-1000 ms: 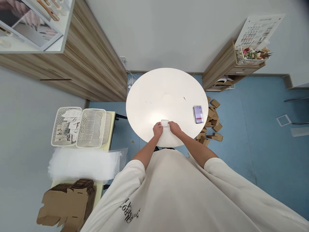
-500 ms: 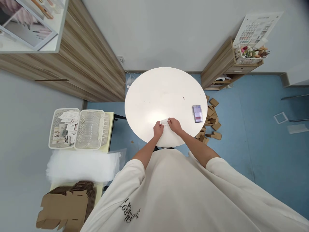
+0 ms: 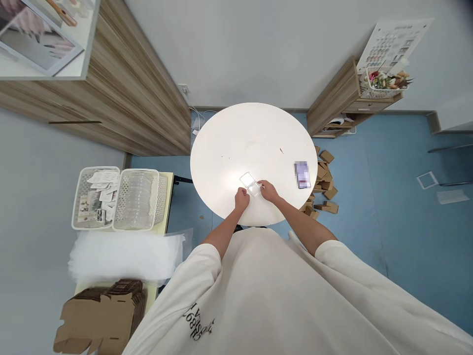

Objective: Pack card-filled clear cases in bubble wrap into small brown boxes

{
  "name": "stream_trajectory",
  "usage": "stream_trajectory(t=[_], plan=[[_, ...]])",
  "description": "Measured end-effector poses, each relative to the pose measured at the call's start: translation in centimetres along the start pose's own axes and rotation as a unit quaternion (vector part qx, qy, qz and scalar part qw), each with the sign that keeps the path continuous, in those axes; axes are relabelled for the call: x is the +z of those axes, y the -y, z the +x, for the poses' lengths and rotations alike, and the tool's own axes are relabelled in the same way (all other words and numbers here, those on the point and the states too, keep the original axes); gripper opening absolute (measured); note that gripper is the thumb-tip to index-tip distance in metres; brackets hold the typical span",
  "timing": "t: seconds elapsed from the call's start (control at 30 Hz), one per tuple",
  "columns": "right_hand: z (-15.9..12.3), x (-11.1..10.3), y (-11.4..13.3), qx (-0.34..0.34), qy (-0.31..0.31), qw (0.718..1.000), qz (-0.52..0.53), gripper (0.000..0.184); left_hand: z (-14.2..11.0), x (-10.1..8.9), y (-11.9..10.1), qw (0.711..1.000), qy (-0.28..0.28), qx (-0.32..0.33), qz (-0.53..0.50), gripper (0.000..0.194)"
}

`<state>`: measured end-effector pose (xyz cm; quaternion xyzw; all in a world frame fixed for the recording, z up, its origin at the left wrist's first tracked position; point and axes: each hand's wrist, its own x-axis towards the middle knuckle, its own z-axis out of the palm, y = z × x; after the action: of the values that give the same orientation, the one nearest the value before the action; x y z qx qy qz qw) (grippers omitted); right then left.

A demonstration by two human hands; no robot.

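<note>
Over on the far left there's a stack of flat brown cardboard blanks [image 3: 98,320], a pile of filmy white sheets [image 3: 123,259] and a white perforated plastic basket [image 3: 161,199] of clear plastic pieces. Middle: round white table [image 3: 254,133], left hand [image 3: 242,198] with fingers curled by the case, can't tell if it's gripping. Then the small clear hinged plastic case [image 3: 254,189], lying open near the table's front edge. Right hand's [image 3: 269,191] fingers touch its right corner, can't tell how tightly. Further right, a flat purple rectangle [image 3: 302,175], blurred out, then small brown cardboard boxes [image 3: 323,173] on the floor.
</note>
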<state>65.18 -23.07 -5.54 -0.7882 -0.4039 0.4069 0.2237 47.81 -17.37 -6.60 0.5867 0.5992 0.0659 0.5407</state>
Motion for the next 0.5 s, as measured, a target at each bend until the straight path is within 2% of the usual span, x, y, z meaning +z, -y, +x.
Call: stream_trajectory(t=[0.1, 0.2, 0.5], plan=[[-0.1, 0.6, -1.0, 0.027, 0.009, 0.999, -0.017, 0.046, -0.2, 0.2, 0.2, 1.0, 0.023, -0.002, 0.007, 0.026], [-0.5, 1.2, -1.4, 0.021, 0.013, 0.999, -0.033, 0.045, -0.3, 0.4, 0.3, 0.999, 0.047, 0.003, 0.003, 0.03], [-1.8, 1.3, -0.9, 0.024, 0.033, 0.998, -0.046, 0.042, -0.3, 0.0, -0.7, 0.997, 0.069, 0.03, 0.003, 0.04]])
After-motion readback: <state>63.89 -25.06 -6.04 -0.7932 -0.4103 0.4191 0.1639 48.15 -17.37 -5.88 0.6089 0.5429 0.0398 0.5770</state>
